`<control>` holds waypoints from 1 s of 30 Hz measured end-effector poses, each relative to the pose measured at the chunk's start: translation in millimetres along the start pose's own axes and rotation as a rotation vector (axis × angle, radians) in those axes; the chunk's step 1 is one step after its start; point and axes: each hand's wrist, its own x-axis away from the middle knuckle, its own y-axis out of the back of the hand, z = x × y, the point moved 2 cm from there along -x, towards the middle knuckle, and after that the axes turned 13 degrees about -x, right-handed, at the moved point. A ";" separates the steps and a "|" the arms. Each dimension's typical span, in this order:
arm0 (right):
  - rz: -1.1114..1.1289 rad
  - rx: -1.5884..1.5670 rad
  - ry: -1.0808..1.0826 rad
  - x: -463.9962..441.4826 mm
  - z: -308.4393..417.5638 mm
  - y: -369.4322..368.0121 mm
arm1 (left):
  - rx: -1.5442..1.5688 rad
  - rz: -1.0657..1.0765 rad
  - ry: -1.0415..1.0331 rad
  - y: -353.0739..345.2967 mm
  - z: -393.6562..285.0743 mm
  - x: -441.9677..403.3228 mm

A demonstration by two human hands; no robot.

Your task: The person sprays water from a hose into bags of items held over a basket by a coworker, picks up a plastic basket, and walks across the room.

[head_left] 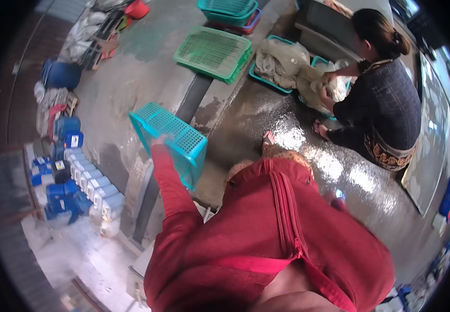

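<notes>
My left hand is closed on the side of a teal plastic basket with perforated walls. The basket is tipped on its side, out to the left of my body. Red sleeve covers that arm, which reaches forward. Past the right side of my red jacket, only a small blurred, dark part of what looks like my right hand shows. Its fingers cannot be made out, nor whether it holds anything.
At the right, a person crouches, both hands on pale wet cloth over teal baskets. Green crates and stacked teal baskets stand ahead. Blue and white jugs line the left. The floor is wet, with a dark channel across it.
</notes>
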 end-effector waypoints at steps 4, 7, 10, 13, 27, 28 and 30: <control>-0.158 -0.153 0.305 -91.6 199.5 84.6 | -0.172 0.250 0.037 -43.3 -39.1 -77.7; -0.148 -0.499 0.484 -121.0 375.4 137.1 | -0.474 0.194 0.030 -104.0 -104.5 -76.9; 0.030 -0.707 0.722 -83.9 504.3 150.9 | -0.596 0.230 -0.170 -152.6 -132.3 -133.3; -0.012 -0.566 0.962 -91.7 568.8 135.4 | -0.718 0.273 -0.537 -210.6 -113.1 -261.4; -0.289 -1.210 -0.778 39.5 279.1 41.0 | -1.272 0.362 -0.361 -487.8 -81.6 -494.5; -0.353 -1.285 -0.723 53.9 269.0 37.3 | -1.282 0.384 -0.279 -500.5 -75.3 -478.5; -0.359 -1.306 -0.708 75.0 280.6 42.0 | -1.535 0.625 -0.324 -523.3 -81.0 -428.7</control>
